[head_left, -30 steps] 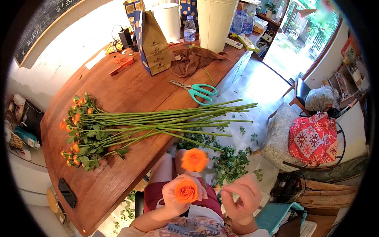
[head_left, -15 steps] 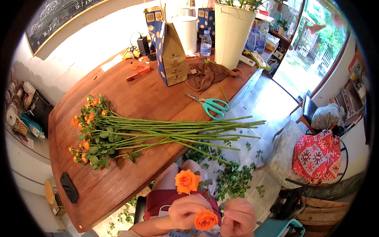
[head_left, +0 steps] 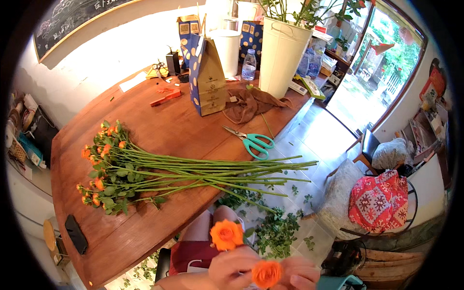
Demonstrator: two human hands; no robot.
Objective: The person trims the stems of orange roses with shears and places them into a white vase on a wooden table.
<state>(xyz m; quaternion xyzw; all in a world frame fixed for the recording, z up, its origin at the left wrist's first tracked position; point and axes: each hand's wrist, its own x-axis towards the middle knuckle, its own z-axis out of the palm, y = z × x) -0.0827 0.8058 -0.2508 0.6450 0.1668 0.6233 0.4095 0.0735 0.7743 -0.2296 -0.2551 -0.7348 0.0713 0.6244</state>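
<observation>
Low in the view, my left hand (head_left: 232, 266) is closed on an orange rose (head_left: 227, 235), whose open bloom stands above the fingers with a few green leaves beside it. A second orange rose (head_left: 267, 274) shows between my two hands. Curled close against that bloom is my right hand (head_left: 299, 273); its fingers are bent, and what they hold is hidden. On the wooden table (head_left: 169, 123) ahead lies a bunch of long-stemmed orange roses (head_left: 108, 166), blooms to the left, bare stems reaching past the right edge. Teal-handled scissors (head_left: 256, 145) lie behind the stems.
A paper bag (head_left: 210, 79), a brown cloth (head_left: 253, 104), a water bottle (head_left: 249, 65) and a tall cream bucket (head_left: 282, 58) of stems stand or lie farther back. A phone (head_left: 76, 234) is at the near left. Cut leaves (head_left: 278, 234) litter the floor.
My right hand has come closer to my left, now touching or nearly touching the lower rose. The whole scene has shifted slightly with the head's movement; the table's things stay put.
</observation>
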